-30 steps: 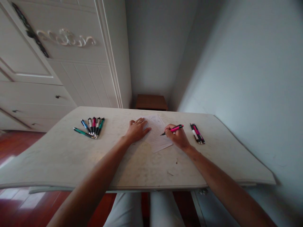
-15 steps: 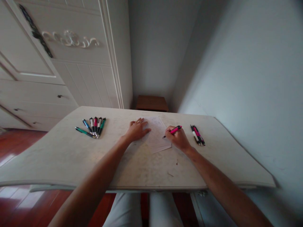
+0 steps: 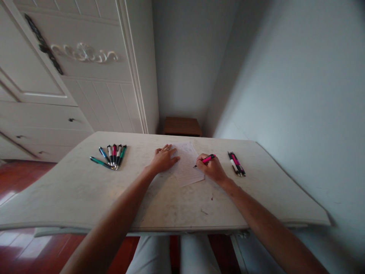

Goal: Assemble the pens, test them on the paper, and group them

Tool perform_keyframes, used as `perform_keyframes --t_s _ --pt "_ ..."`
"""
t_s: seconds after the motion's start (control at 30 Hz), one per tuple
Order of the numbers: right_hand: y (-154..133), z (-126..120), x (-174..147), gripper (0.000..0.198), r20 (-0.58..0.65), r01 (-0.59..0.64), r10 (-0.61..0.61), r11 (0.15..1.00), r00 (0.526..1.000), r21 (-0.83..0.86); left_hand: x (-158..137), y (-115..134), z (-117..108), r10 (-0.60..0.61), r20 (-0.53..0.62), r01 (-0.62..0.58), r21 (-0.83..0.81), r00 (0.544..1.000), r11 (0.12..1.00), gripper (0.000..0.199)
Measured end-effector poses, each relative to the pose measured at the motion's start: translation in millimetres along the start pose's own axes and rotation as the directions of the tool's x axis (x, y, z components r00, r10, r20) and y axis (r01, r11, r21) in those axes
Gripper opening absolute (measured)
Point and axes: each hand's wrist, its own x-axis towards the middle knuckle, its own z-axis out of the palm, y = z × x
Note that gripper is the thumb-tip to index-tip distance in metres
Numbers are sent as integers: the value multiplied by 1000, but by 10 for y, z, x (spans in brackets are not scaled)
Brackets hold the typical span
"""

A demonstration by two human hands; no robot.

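Note:
A sheet of paper [image 3: 186, 163] covered in faint writing lies at a slant on the pale tabletop. My left hand [image 3: 164, 159] rests flat on its left edge, fingers spread, a ring on one finger. On the paper's right side, my right hand [image 3: 211, 167] grips a pink and black pen [image 3: 208, 158]. The pen leans to the right, its tip at the paper's surface; whether it touches I cannot tell.
Several pens [image 3: 114, 155] in green, blue, white and pink lie fanned out on the table's left. Another small group of pens [image 3: 236, 163] lies right of my right hand. A wooden box-like piece [image 3: 182, 125] stands behind the table [image 3: 85, 198], with a white cabinet left and a wall right.
The whole view has shifted slightly, so things appear a little lower and further left. Both hands keep nearly the same places on the paper, and the pen stays in my right hand.

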Motion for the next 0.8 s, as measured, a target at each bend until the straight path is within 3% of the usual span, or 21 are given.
perform_keyframes --t_s 0.8 --pt "51 -22 18 16 1 -10 10 1000 1000 -1 -1 -27 22 33 -12 -33 4 999 999 51"
